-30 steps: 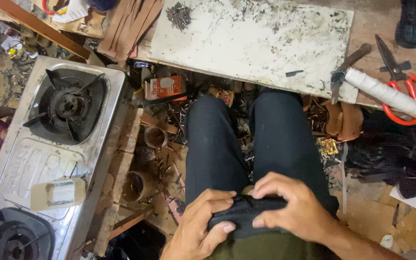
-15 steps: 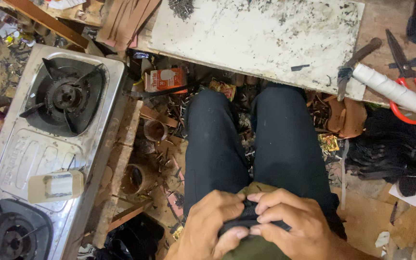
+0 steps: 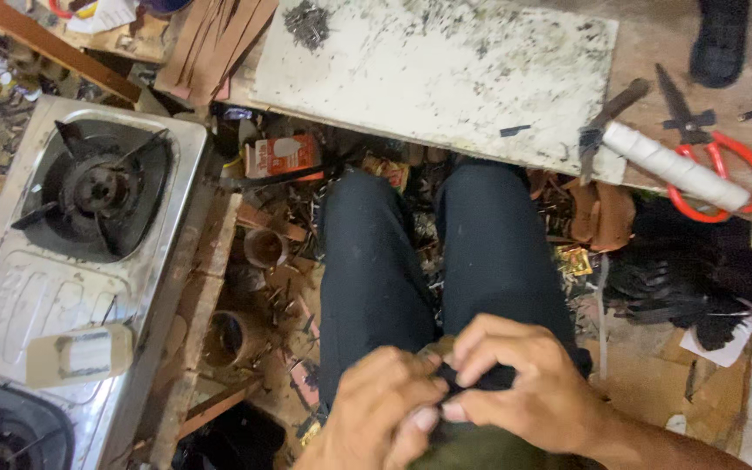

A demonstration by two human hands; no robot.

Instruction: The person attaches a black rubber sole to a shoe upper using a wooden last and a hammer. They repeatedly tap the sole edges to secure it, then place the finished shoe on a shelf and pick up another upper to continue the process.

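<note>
Marble slab (image 3: 446,78): middle bare, free passage. Far left corner blocked by a nail heap (image 3: 309,21); right edge by hammer (image 3: 607,117), white roll (image 3: 676,165) and red scissors (image 3: 715,165). Floor left of the legs (image 3: 433,261) crowded with tins and scraps; gas stove (image 3: 71,261) bounds that side.

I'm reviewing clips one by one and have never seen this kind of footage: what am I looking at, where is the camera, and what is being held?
There is no machine here. A camera on a seated person's head looks down over dark-trousered knees. The left hand and right hand together pinch a small black piece; its material is unclear. A steel gas stove sits to one side. Ahead lies a stained white board, with red-handled scissors and a white roll nearby.
</note>
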